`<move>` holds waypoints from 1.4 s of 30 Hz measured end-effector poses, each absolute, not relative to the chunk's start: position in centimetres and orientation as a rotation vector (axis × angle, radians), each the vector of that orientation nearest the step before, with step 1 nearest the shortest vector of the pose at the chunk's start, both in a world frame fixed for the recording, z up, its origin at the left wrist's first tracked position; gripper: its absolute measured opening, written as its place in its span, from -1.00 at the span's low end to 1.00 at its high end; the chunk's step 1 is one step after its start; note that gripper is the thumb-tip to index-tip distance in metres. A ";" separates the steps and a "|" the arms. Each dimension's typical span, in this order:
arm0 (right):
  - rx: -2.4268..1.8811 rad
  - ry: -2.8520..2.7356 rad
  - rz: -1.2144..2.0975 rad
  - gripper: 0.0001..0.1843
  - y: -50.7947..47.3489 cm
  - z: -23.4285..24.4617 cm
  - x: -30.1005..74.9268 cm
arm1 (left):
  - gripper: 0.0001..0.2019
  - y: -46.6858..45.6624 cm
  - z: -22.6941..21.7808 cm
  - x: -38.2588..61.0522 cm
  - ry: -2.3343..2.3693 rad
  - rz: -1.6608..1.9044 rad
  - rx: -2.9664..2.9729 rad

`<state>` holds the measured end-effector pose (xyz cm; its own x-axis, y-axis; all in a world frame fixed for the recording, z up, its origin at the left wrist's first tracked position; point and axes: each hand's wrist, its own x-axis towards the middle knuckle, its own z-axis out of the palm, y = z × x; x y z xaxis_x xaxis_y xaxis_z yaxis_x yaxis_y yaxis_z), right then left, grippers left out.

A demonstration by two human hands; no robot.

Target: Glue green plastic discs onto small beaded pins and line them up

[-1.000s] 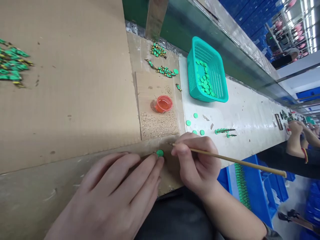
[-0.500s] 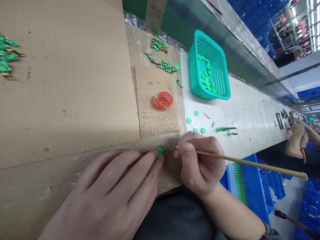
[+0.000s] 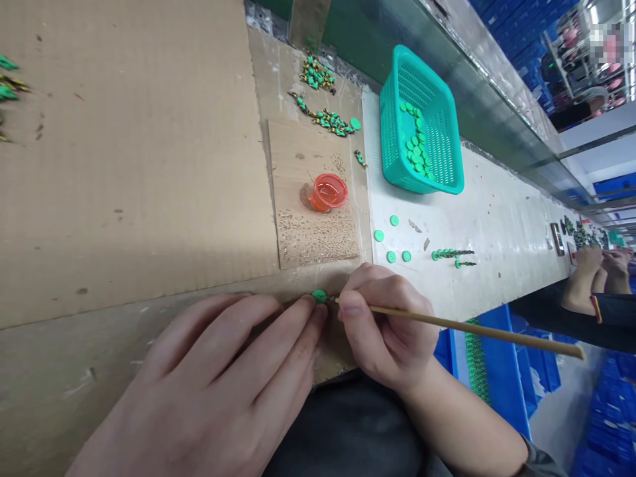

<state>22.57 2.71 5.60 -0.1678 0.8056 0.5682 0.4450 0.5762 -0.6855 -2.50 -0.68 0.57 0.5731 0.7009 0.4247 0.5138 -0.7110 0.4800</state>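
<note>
My left hand (image 3: 223,377) lies palm down with its fingers together. Its fingertips hold a small green disc (image 3: 319,295) with little marks in its face, like a button. Between the thumb and fingers of my right hand (image 3: 390,324) is a thin wooden stick (image 3: 462,326) with a fine dark tip. That tip reaches the right edge of the disc; whether it touches, I cannot tell. Past my hands, a small red cup (image 3: 330,192) of liquid stands on a speckled cardboard piece (image 3: 288,159).
A turquoise basket (image 3: 447,142) holds several green discs. More loose discs (image 3: 394,220) and some dark-stemmed green pieces (image 3: 444,254) lie on the white surface. Small green, black and yellow parts (image 3: 332,122) are heaped behind the cup. A co-worker's hands (image 3: 591,262) show at far right.
My right hand has moved left, bringing the stick's tip from a short gap up to the disc. The disc's face now shows more. The view has shifted slightly.
</note>
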 end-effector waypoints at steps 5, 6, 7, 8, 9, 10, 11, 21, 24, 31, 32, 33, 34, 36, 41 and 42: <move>-1.043 -1.813 0.447 -0.70 2.6 5.4 22.6 | -0.49 -0.8 0.7 -2.6 0.979 0.876 2.515; -1.043 -1.816 0.447 -0.70 2.6 5.4 22.6 | -0.49 -0.8 0.7 -2.6 0.982 0.873 2.513; -1.040 -1.818 0.446 -0.70 2.6 5.4 22.6 | -0.49 -0.9 0.7 -2.7 0.987 0.871 2.510; -1.034 -1.822 0.444 -0.70 2.6 5.3 22.6 | -0.50 -0.9 0.7 -2.7 0.990 0.877 2.504; -1.031 -1.827 0.442 -0.70 2.6 5.3 22.6 | -0.50 -0.9 0.7 -2.7 0.990 0.884 2.500; -1.031 -1.830 0.437 -0.71 2.6 5.2 22.6 | -0.50 -0.9 0.7 -2.7 0.991 0.889 2.497; -1.037 -1.830 0.436 -0.71 2.6 5.1 22.6 | -0.49 -0.9 0.7 -2.7 0.989 0.889 2.498; -1.133 -1.612 0.242 -0.81 4.2 8.0 23.3 | -0.46 -1.1 -0.3 -2.1 1.036 0.936 2.492; -1.226 -1.633 0.103 -0.73 7.4 9.6 23.9 | -0.50 -0.8 -0.3 -2.0 1.011 0.930 2.529; -1.144 -1.845 0.205 -0.65 13.4 8.8 24.0 | -0.54 -0.1 -1.0 -1.6 0.960 1.047 2.567; -1.149 -1.850 0.215 -0.65 13.6 8.5 24.0 | -0.53 -0.1 -1.1 -1.6 0.959 1.045 2.573; -1.159 -1.856 0.227 -0.65 13.6 8.3 23.9 | -0.53 -0.1 -1.2 -1.6 0.962 1.042 2.575; -1.167 -1.860 0.240 -0.66 13.6 8.2 23.9 | -0.54 -0.1 -1.2 -1.6 0.962 1.037 2.576; -1.178 -1.863 0.267 -0.66 13.5 8.1 23.8 | -0.55 -0.1 -1.2 -1.6 0.958 1.036 2.572; -1.200 -1.872 0.277 -0.66 13.5 8.1 23.8 | -0.58 0.2 -0.6 -1.5 0.940 1.070 2.549; -1.189 -1.868 0.271 -0.66 13.5 8.1 23.8 | -0.60 0.2 -0.5 -1.4 0.933 1.078 2.543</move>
